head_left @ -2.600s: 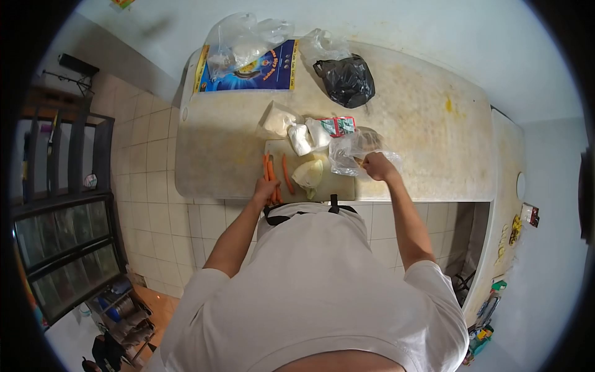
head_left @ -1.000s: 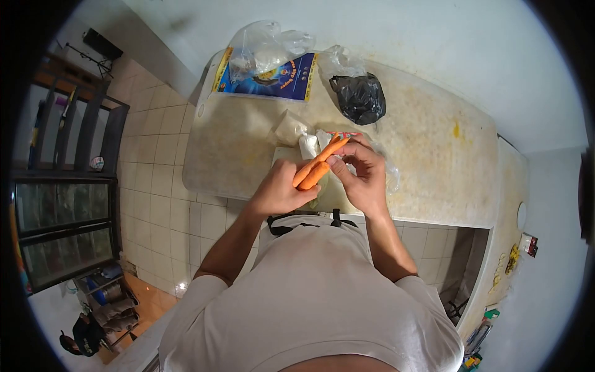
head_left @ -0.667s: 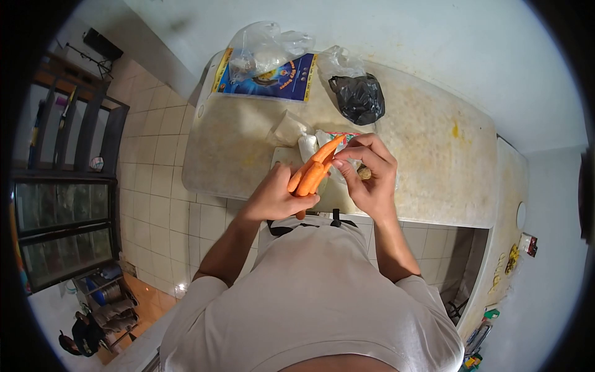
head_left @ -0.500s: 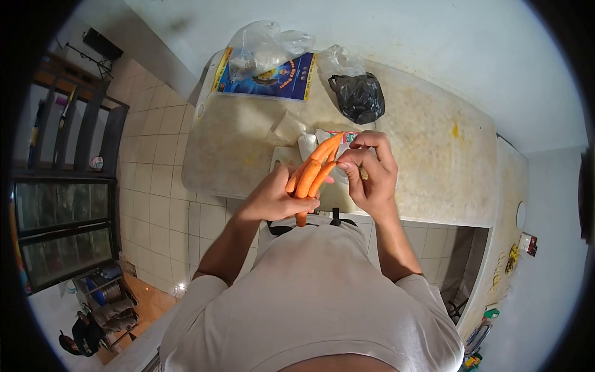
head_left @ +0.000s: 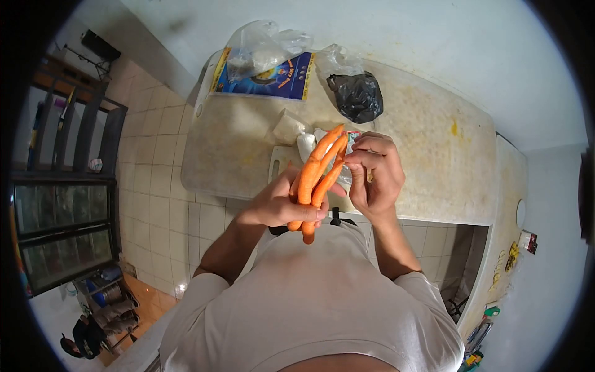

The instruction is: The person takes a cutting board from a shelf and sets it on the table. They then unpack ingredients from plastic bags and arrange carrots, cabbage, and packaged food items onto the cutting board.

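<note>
Several orange carrots (head_left: 308, 181) are bunched in my left hand (head_left: 277, 201), its fingers and thumb wrapped round their lower parts. Their thin ends point up and slightly right, above the table's near edge. My right hand (head_left: 376, 170) is closed in a pinch at the right side of the bunch, thumb and forefinger on the slim end of the rightmost carrot. Partly hidden behind the carrots are a white wrapped bundle (head_left: 304, 144), a pale packet (head_left: 288, 127) and a whitish board (head_left: 280, 162) with a slot in it.
On the pale, stained table (head_left: 427, 167) lie a black plastic bag (head_left: 357, 97), a clear plastic bag (head_left: 260, 53) and a blue printed sheet (head_left: 291, 80) along the far side. A wall (head_left: 434, 37) rises behind. Tiled floor (head_left: 149, 186) shows at left.
The carrots have tilted more upright and spread apart in my left hand. My right hand has shifted slightly right and down, its fingers still pinched at the bunch.
</note>
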{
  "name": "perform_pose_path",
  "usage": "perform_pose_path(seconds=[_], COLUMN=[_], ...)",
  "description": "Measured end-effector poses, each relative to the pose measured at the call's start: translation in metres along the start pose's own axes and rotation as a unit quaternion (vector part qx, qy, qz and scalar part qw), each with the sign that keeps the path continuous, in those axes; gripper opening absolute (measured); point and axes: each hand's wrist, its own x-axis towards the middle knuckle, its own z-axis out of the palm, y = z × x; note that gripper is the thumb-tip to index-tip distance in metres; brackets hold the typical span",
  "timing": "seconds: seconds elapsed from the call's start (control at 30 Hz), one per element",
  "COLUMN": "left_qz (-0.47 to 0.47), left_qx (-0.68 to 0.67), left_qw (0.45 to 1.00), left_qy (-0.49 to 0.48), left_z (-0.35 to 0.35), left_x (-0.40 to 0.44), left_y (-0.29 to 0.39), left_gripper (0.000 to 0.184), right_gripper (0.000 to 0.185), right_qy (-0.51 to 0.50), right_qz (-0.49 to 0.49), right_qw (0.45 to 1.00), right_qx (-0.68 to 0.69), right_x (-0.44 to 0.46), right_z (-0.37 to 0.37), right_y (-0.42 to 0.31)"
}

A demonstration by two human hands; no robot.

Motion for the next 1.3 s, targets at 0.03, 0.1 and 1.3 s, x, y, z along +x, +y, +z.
perform_pose_path(seconds=[0.03, 0.1, 1.3], left_qz=[-0.006, -0.014, -0.039], left_qx=[0.005, 0.008, -0.067], left_qw=[1.000, 1.000, 0.995], left_qy=[-0.003, -0.010, -0.058], left_z=[-0.001, -0.002, 0.014], left_x=[-0.001, -0.003, 0.009], left_y=[0.001, 0.003, -0.003], left_gripper=[0.044, 0.045, 0.045], right_gripper=[0.012, 0.014, 0.009], right_qy=[-0.023, -0.058, -0.121], right_qz=[-0.024, -0.056, 0.220], right_qw=[0.999, 0.994, 0.922], right_qx=[-0.032, -0.071, 0.297], right_x=[0.003, 0.008, -0.006], right_z=[-0.005, -0.012, -0.019], right_y=[0.002, 0.002, -0.008])
